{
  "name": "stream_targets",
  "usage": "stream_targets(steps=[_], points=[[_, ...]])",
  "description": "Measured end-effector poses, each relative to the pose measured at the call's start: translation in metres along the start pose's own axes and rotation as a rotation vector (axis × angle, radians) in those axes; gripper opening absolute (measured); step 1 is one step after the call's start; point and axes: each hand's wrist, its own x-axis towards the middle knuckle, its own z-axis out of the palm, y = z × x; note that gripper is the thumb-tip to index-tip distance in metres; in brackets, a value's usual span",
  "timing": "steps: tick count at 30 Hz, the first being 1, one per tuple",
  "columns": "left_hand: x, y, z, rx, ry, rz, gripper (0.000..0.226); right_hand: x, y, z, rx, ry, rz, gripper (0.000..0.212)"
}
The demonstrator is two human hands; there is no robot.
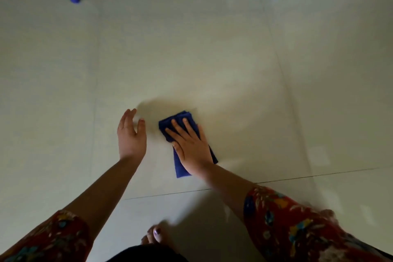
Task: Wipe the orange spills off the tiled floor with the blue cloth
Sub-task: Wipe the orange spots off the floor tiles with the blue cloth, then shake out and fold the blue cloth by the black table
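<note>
- Blue cloth [180, 168], folded, lies flat on the tiled floor [212, 59].
- Right hand [191, 147] presses it, fingers straight.
- Left hand [130, 136], fingers relaxed, just left of the cloth.

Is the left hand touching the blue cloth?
Apart. The head view shows bare tile between the left hand and the blue cloth, which the right hand presses.
</note>
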Motion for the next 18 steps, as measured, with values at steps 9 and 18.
stream_targets(steps=[9, 18], points=[[-0.034, 0.062, -0.040, -0.478, -0.378, -0.432, 0.044, 0.008, -0.035, -0.166, 1.747, -0.253, 0.736, 0.022], [-0.031, 0.192, -0.098, -0.484, -0.374, -0.052, 0.034, 0.006, -0.017, -0.261, 1.563, -0.253, 0.671, 0.060]])
